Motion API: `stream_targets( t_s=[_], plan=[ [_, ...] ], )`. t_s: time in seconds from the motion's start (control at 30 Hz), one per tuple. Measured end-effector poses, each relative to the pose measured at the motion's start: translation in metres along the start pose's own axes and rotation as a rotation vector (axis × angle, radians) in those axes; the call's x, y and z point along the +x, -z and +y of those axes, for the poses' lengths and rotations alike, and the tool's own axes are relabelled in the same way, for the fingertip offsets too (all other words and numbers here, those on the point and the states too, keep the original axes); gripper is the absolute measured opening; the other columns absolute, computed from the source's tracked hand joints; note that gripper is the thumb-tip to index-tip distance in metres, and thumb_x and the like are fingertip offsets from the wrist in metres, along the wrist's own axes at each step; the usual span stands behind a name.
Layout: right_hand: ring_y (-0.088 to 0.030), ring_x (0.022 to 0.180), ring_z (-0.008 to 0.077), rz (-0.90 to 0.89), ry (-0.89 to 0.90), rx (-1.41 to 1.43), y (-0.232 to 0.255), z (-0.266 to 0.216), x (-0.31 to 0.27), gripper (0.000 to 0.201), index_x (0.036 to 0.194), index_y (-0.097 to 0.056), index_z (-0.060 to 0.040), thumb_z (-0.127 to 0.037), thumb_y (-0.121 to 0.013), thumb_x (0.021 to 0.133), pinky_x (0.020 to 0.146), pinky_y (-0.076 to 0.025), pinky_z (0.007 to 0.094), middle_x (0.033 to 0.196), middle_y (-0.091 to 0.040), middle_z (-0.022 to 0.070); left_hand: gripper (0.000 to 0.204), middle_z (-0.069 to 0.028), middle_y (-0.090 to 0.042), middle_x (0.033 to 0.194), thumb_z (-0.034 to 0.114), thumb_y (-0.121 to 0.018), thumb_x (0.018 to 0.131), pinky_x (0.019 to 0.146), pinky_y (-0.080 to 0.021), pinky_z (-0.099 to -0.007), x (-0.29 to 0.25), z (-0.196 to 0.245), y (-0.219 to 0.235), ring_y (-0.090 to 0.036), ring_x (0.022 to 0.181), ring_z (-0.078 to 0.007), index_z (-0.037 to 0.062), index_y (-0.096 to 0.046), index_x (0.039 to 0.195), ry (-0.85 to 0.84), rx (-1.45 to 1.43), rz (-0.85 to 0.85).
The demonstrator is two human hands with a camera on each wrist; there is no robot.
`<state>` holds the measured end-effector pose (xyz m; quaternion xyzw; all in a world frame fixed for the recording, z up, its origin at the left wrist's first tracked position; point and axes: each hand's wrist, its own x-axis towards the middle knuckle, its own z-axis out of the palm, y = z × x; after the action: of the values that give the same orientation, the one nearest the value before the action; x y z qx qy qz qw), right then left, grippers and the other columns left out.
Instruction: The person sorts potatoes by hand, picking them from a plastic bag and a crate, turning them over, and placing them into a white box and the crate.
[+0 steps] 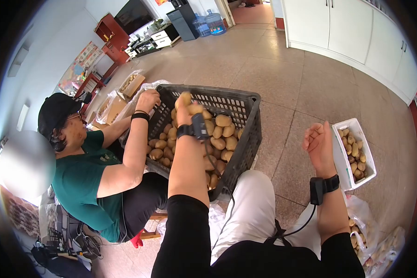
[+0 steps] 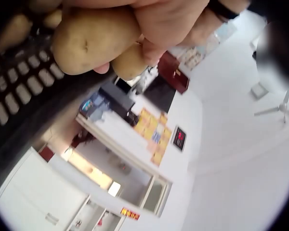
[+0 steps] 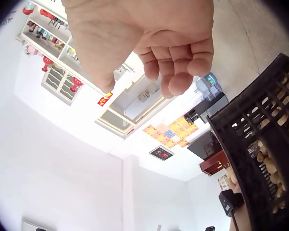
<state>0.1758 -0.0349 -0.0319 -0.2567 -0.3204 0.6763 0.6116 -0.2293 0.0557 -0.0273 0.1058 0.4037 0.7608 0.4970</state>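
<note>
The left hand (image 1: 183, 116) grasps two potatoes (image 2: 94, 41) at once, over the heap (image 1: 223, 132) toward the crate's (image 1: 252, 134) far edge, probably to lift them clear. The right hand (image 1: 320, 147), relaxed and empty, hangs beyond the crate's right edge, near the white box (image 1: 341, 162), apparently placed for easy reach.

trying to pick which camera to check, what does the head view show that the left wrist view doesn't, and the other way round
Only the head view shows the right hand, the white box of potatoes on the floor and the seated person's green shirt.

Only the left wrist view shows the dark wall panel with red digits and the ceiling fan.

Both show the left hand holding potatoes, and the black crate.
</note>
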Motion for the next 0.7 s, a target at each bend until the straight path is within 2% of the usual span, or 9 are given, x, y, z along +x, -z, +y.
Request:
stream_targets(
  t_s=[0.03,0.1,0.23,0.3,0.33,0.4,0.7],
  plan=[
    [-0.051,0.057,0.012,-0.004,-0.007,0.003,0.001,0.0,0.0,0.04,0.086,-0.05,-0.0105,-0.045,-0.033,0.095,0.052,-0.041,0.0242,0.07,-0.056,0.0039,0.042,-0.0087,-0.053,0.081,0.047,-0.053,0.085,0.06,-0.054,-0.0387,0.007,0.004,0.023,-0.055,0.064,-0.0223,0.0117,-0.051,0.106,-0.006,0.013,0.024],
    [-0.052,0.057,0.0117,0.001,-0.004,-0.001,0.002,-0.001,0.001,0.039,0.086,-0.05,-0.0106,-0.045,-0.033,0.095,0.052,-0.041,0.0239,0.07,-0.056,0.0037,0.04,-0.0089,-0.055,0.082,0.045,-0.048,0.088,0.059,-0.053,-0.0364,0.099,0.005,0.117,-0.056,0.065,-0.0226,0.0099,-0.052,0.106,0.184,-0.077,0.04],
    [-0.052,0.058,0.011,0.004,0.021,-0.046,0.0,-0.001,0.001,0.039,0.085,-0.05,-0.0111,-0.045,-0.033,0.095,0.051,-0.041,0.0231,0.07,-0.056,0.0033,0.036,-0.0104,-0.057,0.081,0.038,-0.044,0.09,0.054,-0.051,-0.0347,0.065,0.011,0.125,-0.056,0.065,-0.0235,0.0064,-0.053,0.105,0.088,0.058,0.11],
    [-0.052,0.058,0.0108,0.003,0.024,-0.053,0.0,-0.001,0.001,0.039,0.085,-0.05,-0.0113,-0.045,-0.033,0.095,0.051,-0.041,0.023,0.07,-0.056,0.003,0.033,-0.0114,-0.06,0.08,0.033,-0.042,0.091,0.055,-0.05,-0.0339,0.068,0.009,0.132,-0.058,0.067,-0.0229,0.0044,-0.055,0.103,-0.02,0.122,0.015],
    [-0.052,0.058,0.0107,0.0,0.029,-0.061,0.0,-0.002,0.001,0.039,0.085,-0.05,-0.0114,-0.045,-0.033,0.095,0.051,-0.041,0.0229,0.069,-0.056,0.0028,0.033,-0.0114,-0.06,0.08,0.033,-0.042,0.091,0.055,-0.05,-0.0339,0.077,0.008,0.14,-0.058,0.067,-0.0229,0.0044,-0.055,0.103,-0.018,0.123,0.015],
    [-0.052,0.058,0.0107,-0.006,0.024,-0.049,0.001,-0.001,0.002,0.039,0.085,-0.049,-0.0115,-0.045,-0.033,0.095,0.051,-0.041,0.0228,0.07,-0.056,0.0027,0.035,-0.01,-0.063,0.088,0.036,-0.045,0.09,0.066,-0.051,-0.0325,0.084,0.013,0.148,-0.062,0.079,-0.0211,0.0068,-0.058,0.103,0.022,-0.001,0.229],
    [-0.052,0.059,0.0118,-0.027,0.005,-0.005,0.007,-0.001,0.002,0.039,0.084,-0.05,-0.0115,-0.046,-0.035,0.094,0.051,-0.039,0.0233,0.072,-0.057,0.0036,0.034,-0.0101,-0.06,0.097,0.033,-0.046,0.087,0.072,-0.049,-0.0321,0.032,0.039,0.153,-0.059,0.087,-0.0216,0.0068,-0.056,0.107,-0.205,0.407,0.09]
  ],
)
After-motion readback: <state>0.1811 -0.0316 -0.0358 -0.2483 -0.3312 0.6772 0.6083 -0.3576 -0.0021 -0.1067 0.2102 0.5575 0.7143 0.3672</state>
